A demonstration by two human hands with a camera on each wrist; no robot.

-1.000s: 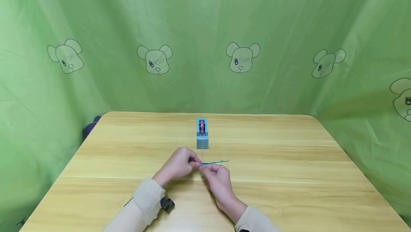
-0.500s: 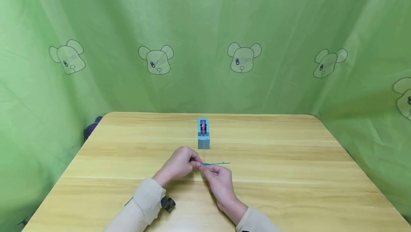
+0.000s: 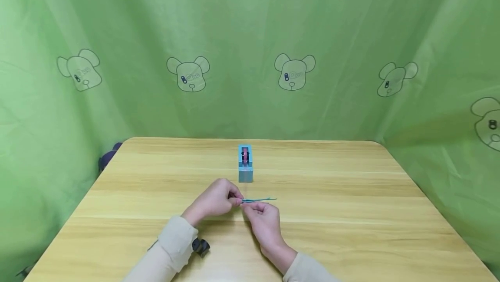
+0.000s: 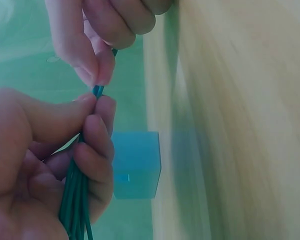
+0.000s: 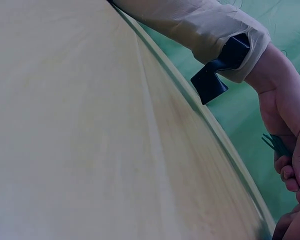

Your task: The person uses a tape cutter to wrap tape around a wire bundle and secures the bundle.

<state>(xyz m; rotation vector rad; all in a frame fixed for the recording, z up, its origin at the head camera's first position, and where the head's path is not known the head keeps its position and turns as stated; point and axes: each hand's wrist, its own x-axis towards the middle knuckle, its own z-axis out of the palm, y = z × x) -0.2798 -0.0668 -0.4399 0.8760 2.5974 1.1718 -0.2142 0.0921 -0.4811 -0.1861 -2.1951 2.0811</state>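
Observation:
Both hands meet near the middle of the table in the head view. My left hand (image 3: 215,198) grips a bundle of thin green strands (image 4: 77,200), which runs through its palm and curled fingers in the left wrist view. Between thumb and fingertips, my right hand (image 3: 265,225) pinches the same bundle just beyond the left fingertips. A few strand ends (image 3: 263,199) stick out to the right above the right hand. In the right wrist view, other loose ends (image 5: 276,144) show at the heel of the left hand. Fingers hide the pinched spot.
A blue tape dispenser (image 3: 245,173) with a pinkish roll stands just beyond the hands. A black bracket (image 3: 201,247) is on the left sleeve. The wooden table (image 3: 351,212) has green curtains (image 3: 242,21) behind and beside it. A purple thing (image 3: 107,157) shows past its left edge.
The strand ends, spread apart a second ago, now lie closer together. Both hands stay in nearly the same place, fingertips still meeting, and the head view shifts slightly.

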